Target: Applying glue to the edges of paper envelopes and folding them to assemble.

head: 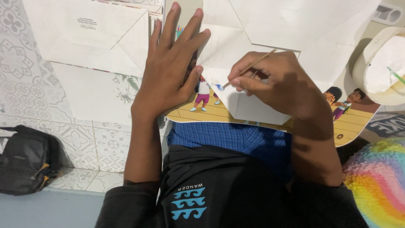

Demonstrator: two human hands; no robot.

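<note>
Thin wooden stick in right hand

A black bag on patterned tiles — rainbow fabric opposite.

1. The floor is laid with white tiles carrying a grey ornamental pattern, with thin grout lines between them.
2. At the lower left the tiling ends at a step, and a plain pale blue-grey surface lies beyond it.
3. A black bag with small yellow details rests on the tiles at the left edge, right at that step.
4. A fluffy rainbow-coloured textile fills the lower right corner.
5. Beside it, at the right edge, lies a dark grey patterned mat.
6. The light is soft and even, casting only faint shadows on the tiles.
</note>
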